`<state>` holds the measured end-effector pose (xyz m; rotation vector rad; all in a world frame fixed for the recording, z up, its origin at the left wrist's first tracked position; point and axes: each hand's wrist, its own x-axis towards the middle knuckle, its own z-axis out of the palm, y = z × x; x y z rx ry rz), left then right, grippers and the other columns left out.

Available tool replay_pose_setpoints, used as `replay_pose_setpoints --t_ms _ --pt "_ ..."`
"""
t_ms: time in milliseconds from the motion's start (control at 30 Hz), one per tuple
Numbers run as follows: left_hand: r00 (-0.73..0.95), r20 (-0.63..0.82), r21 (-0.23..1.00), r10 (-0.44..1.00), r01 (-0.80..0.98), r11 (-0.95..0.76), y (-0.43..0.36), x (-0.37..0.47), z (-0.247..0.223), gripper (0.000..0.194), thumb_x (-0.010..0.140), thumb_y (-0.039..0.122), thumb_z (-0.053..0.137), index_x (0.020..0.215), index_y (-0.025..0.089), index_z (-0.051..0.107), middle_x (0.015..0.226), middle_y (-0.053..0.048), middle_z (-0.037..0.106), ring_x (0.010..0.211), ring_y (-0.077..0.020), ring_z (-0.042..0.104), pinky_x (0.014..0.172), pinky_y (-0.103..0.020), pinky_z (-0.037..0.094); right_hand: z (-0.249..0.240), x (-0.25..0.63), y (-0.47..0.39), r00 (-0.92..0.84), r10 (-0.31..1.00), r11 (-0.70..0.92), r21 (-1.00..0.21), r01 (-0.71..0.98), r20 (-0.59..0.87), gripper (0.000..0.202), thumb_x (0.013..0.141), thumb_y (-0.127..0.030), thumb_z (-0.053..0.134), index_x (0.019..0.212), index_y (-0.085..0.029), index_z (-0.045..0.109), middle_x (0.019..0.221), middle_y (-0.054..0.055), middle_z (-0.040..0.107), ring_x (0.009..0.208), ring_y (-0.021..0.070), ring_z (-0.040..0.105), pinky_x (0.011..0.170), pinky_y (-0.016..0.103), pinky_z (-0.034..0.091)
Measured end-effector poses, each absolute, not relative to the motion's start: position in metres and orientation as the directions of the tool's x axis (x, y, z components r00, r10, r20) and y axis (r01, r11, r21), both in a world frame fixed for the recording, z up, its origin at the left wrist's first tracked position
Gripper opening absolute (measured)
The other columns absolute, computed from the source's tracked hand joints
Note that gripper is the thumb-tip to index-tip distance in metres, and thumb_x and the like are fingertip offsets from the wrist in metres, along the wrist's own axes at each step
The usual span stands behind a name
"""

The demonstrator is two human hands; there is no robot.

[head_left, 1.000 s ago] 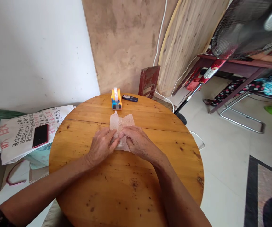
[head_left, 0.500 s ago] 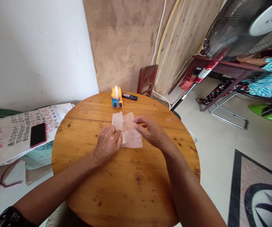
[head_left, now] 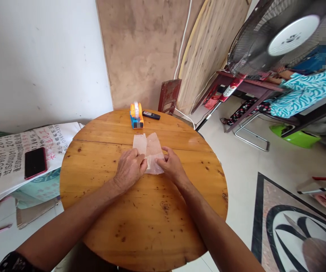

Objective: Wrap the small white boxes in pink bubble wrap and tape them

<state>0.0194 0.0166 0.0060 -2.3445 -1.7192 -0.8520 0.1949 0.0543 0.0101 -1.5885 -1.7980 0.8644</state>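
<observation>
A small sheet of translucent bubble wrap (head_left: 153, 145) lies on the round wooden table (head_left: 140, 211), its left flap folded over. My left hand (head_left: 130, 168) is closed, with curled fingers and thumb gripping the lower left part of the wrap against the wood. At the wrap's right edge, my right hand (head_left: 172, 164) has its thumb on top and its fingers curled around the side. What lies beneath the folds, if anything, cannot be made out. Beyond the wrap stands an orange and blue tape dispenser (head_left: 136, 116) with a roll of tape in it.
Beside the dispenser lies a black remote-like device (head_left: 151, 115). A phone (head_left: 35, 163) rests on printed white sacks (head_left: 6, 151) at the left. Behind the table is a wooden chair (head_left: 169, 96). A standing fan (head_left: 276, 41) is at the right, near a seated person (head_left: 301, 92).
My right hand has moved in and down onto the wrap's right edge, which now reaches less far right. My left hand holds its place. The view has turned slightly right.
</observation>
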Motion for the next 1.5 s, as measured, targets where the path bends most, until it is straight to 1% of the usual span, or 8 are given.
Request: replay_pose_setpoints --t_ms 400,533,733,833,933,1067,1300,1500 --pt "0.192 0.392 0.33 0.9 0.884 -0.332 0.018 0.021 0.009 0.026 0.091 0.022 0.051 0.079 0.015 0.073 0.081 -0.01 0.064 0.078 -0.0218 0.057 0.069 -0.032 0.042 0.013 0.163 0.042 -0.189 0.98 0.119 -0.932 0.341 0.057 0.061 0.076 -0.035 0.056 0.131 -0.008 0.049 0.07 -0.003 0.052 0.062 0.0133 0.049 0.056 0.025 0.042" --pt "0.178 0.339 0.477 0.924 0.814 -0.332 0.016 0.018 0.013 0.025 0.089 0.02 0.048 0.075 0.016 0.069 0.079 -0.008 0.061 0.077 -0.0206 0.056 0.068 -0.031 0.042 0.021 0.162 0.037 -0.199 0.98 0.086 -0.949 0.304 0.025 0.056 0.076 -0.034 0.057 0.125 -0.007 0.053 0.069 -0.003 0.051 0.06 0.0129 0.05 0.055 0.025 0.043" --pt "0.215 0.296 0.713 0.931 0.599 -0.365 0.017 0.005 0.017 0.021 0.077 0.01 0.044 0.073 0.017 0.064 0.075 -0.002 0.057 0.073 -0.017 0.053 0.068 -0.029 0.04 0.037 0.164 0.027 -0.256 0.964 0.001 -0.96 0.281 -0.074 0.049 0.081 -0.03 0.05 0.126 -0.012 0.053 0.084 0.006 0.069 0.062 0.0146 0.06 0.052 0.026 0.046" --pt "0.168 0.215 0.861 0.962 0.432 -0.268 0.018 0.002 0.017 0.029 0.076 0.013 0.045 0.097 0.015 0.066 0.075 0.0 0.057 0.066 -0.014 0.051 0.064 -0.027 0.041 0.04 0.165 0.02 -0.271 0.959 0.005 -0.958 0.286 -0.076 0.053 0.079 -0.023 0.047 0.131 -0.012 0.048 0.11 0.014 0.07 0.076 0.017 0.067 0.056 0.026 0.048" --pt "0.105 0.133 0.939 0.986 0.304 -0.159 0.017 0.003 0.014 0.045 0.08 0.023 0.052 0.123 0.011 0.057 0.078 0.0 0.058 0.065 -0.0127 0.052 0.063 -0.026 0.042 0.041 0.167 0.016 -0.322 0.946 0.069 -0.948 0.31 -0.036 0.054 0.08 -0.019 0.045 0.134 -0.011 0.045 0.115 0.016 0.069 0.083 0.0183 0.068 0.063 0.029 0.051" --pt "0.028 0.123 0.929 0.992 0.349 -0.125 0.016 0.01 0.01 0.052 0.077 0.032 0.063 0.125 0.012 0.056 0.079 0.001 0.056 0.065 -0.0121 0.051 0.062 -0.025 0.042 0.044 0.17 0.017 -0.38 0.925 0.124 -0.931 0.342 -0.016 0.056 0.082 -0.016 0.043 0.138 -0.012 0.042 0.117 0.016 0.069 0.089 0.0189 0.067 0.073 0.034 0.052" --pt "0.049 0.249 0.867 0.967 0.435 -0.245 0.017 0.012 0.0 0.047 0.075 0.014 0.055 0.123 0.014 0.055 0.082 0.0 0.054 0.066 -0.012 0.05 0.061 -0.025 0.042 0.045 0.177 0.025 -0.46 0.888 0.161 -0.925 0.343 -0.016 0.057 0.081 -0.013 0.044 0.138 -0.014 0.042 0.119 0.014 0.069 0.084 0.0161 0.064 0.087 0.038 0.05" --pt "0.033 0.299 0.798 0.954 0.54 -0.269 0.015 0.014 0.002 0.022 0.074 0.013 0.056 0.095 0.016 0.059 0.078 0.001 0.055 0.069 -0.0143 0.052 0.064 -0.027 0.042 0.044 0.182 0.035 -0.48 0.877 0.101 -0.966 0.239 -0.027 0.054 0.081 -0.022 0.05 0.135 -0.015 0.046 0.107 0.012 0.073 0.078 0.0166 0.062 0.076 0.034 0.05"
